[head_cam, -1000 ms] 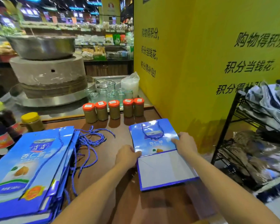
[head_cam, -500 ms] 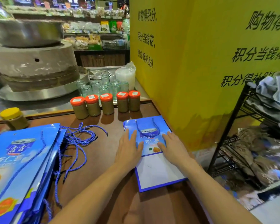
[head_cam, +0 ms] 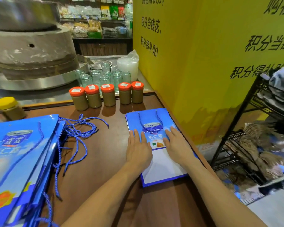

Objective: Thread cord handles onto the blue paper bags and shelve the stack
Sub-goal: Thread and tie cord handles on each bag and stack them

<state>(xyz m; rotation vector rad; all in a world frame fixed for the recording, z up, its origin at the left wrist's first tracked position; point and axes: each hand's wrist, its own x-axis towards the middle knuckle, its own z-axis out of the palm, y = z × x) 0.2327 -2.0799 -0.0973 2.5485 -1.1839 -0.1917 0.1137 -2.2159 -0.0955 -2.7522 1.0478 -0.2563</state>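
Observation:
A blue paper bag (head_cam: 147, 119) lies flat on the brown counter (head_cam: 105, 161) by the yellow wall, its white bottom flap folded up toward me and a blue cord handle lying on its face. My left hand (head_cam: 138, 149) presses flat on the bag's left side, fingers straight. My right hand (head_cam: 176, 145) presses flat on its right side. At the left lies a stack of blue bags (head_cam: 16, 158) with cords through them. Loose blue cords (head_cam: 77, 133) sprawl between the stack and my hands.
Several orange-lidded jars (head_cam: 107, 95) stand in a row at the counter's back, with empty glass jars (head_cam: 103, 76) behind. A yellow-lidded jar (head_cam: 8, 107) is at far left. A stone mill (head_cam: 31, 53) sits behind. A black wire rack (head_cam: 246, 128) stands to the right.
Both hands moved from the bag's side edges onto its face and now press it flat. The bag lies in the same place.

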